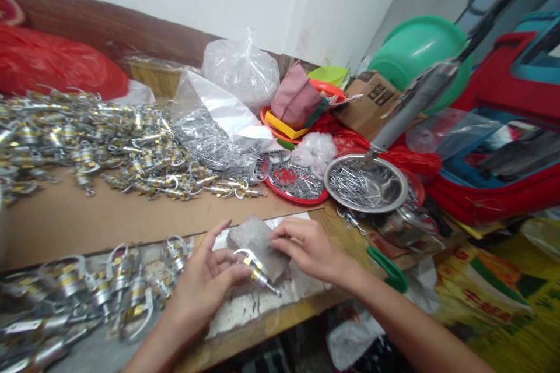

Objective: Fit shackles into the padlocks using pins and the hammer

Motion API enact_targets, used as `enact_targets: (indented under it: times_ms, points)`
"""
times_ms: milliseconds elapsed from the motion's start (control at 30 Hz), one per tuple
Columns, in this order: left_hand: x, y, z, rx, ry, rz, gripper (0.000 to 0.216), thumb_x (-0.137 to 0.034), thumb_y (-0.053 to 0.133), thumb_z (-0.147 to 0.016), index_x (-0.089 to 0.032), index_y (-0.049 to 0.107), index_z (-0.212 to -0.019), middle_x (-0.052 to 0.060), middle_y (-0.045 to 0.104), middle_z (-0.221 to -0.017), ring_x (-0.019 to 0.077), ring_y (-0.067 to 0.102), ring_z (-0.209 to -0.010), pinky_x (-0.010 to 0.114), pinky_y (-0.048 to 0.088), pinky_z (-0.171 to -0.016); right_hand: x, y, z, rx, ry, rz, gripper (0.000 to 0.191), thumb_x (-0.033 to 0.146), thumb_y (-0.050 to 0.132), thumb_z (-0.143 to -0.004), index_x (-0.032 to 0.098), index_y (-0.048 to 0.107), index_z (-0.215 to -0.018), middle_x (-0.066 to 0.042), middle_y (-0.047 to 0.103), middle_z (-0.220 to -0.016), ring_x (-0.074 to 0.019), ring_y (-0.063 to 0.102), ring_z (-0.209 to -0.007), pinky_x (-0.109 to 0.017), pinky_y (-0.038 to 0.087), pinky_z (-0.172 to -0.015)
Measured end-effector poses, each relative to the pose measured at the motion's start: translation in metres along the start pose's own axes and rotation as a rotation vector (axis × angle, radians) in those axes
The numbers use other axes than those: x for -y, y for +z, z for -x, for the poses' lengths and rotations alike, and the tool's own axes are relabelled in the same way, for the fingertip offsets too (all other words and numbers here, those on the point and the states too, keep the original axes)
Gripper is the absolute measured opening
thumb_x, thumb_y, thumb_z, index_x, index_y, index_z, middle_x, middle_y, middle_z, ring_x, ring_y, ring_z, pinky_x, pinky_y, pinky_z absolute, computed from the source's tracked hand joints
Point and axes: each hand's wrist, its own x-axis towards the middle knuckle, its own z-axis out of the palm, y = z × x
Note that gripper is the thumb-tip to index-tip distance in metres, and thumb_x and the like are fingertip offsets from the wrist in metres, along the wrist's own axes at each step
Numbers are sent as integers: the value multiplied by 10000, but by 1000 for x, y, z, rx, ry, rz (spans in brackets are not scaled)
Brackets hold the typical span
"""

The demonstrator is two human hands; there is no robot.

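Note:
My left hand point(214, 274) grips a small metal fitting point(261, 277) between thumb and fingers. The fitting has a silver body, a yellow band, a curved white lever and an eye-like end pointing right and down. Behind it a rough grey block point(256, 239) sits on white paper point(231, 315) at the bench's front edge. My right hand point(306, 245) is at the block's right side, fingers pinched together; what they hold, if anything, is too small to tell. Several similar fittings point(131, 285) lie to the left of my left hand.
A large heap of fittings point(87, 140) covers the back left on brown cardboard point(65, 215). A red tray point(297, 195) of small parts and a steel bowl point(394, 189) of metal pins stand at the back right. A green-handled tool point(389, 271) lies near my right forearm.

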Motion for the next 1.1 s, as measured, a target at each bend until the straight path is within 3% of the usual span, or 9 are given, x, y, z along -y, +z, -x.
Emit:
enact_targets:
  times_ms: [133, 367, 467, 533, 633, 733, 833, 967, 1100]
  points:
    - [0, -1, -1, 16, 6, -18, 842, -191, 703, -588, -156, 265, -1306, -43, 642, -598, 133, 600, -553, 251, 470, -571, 17, 6, 5, 65, -108, 33, 69, 140, 597, -764, 157, 658, -739, -17, 632, -683, -129, 550, -662, -223, 407, -628]
    - [0, -3, 0, 56, 13, -14, 864, -195, 686, -602, -133, 212, -1321, -41, 646, -590, 146, 619, -553, 272, 481, -585, 15, 34, -10, 35, -35, -39, 128, 196, 608, -762, 187, 718, -826, -21, 617, -654, -135, 551, -635, -232, 411, -589]
    - [1, -3, -1, 53, 16, -13, 850, -193, 692, -604, -147, 228, -1316, -38, 650, -602, 144, 620, -564, 274, 487, -591, 13, 35, -5, -47, -12, -158, 164, 189, 591, -775, 187, 701, -897, -25, 627, -710, -136, 565, -669, -237, 434, -619]
    - [1, -2, -1, 36, 16, -17, 833, -187, 701, -599, -159, 259, -1305, -38, 649, -610, 141, 617, -576, 271, 491, -594, 6, 26, 4, -174, 33, -242, 176, 180, 539, -809, 184, 675, -922, -33, 637, -794, -138, 581, -751, -241, 448, -681]
    - [1, -2, -1, 19, 14, -18, 828, -185, 715, -581, -162, 289, -1291, -44, 640, -601, 140, 608, -569, 262, 491, -572, -14, 8, 26, -291, 222, -96, 179, 231, 532, -811, 184, 618, -961, -49, 619, -874, -170, 572, -826, -283, 447, -730]
    - [1, -2, -2, 21, 8, -16, 823, -189, 719, -572, -155, 305, -1283, -44, 636, -596, 138, 606, -553, 255, 492, -552, -39, -2, 56, -69, 363, 185, 296, 294, 590, -767, 181, 566, -1038, -77, 597, -934, -228, 559, -879, -354, 435, -769]
    - [0, -2, -3, 13, 1, -19, 830, -185, 724, -561, -145, 309, -1280, -42, 638, -597, 139, 610, -548, 251, 499, -543, -50, 0, 76, 86, 384, 258, 224, 262, 507, -821, 168, 553, -1019, -80, 586, -913, -223, 571, -858, -357, 448, -758]
    - [0, -1, -2, -1, 4, -17, 849, -186, 729, -553, -142, 301, -1285, -41, 641, -589, 142, 612, -544, 251, 505, -535, -34, -7, 76, -89, 314, 169, 199, 199, 499, -825, 181, 515, -1022, -57, 593, -918, -183, 584, -827, -306, 470, -729]
    - [-1, 0, -1, -27, 0, -19, 869, -182, 735, -539, -148, 300, -1290, -44, 644, -579, 146, 617, -543, 258, 509, -542, -1, -23, 65, -365, 1, 87, 417, 119, 509, -826, 257, 452, -1216, -41, 589, -1085, -162, 555, -990, -259, 451, -811]
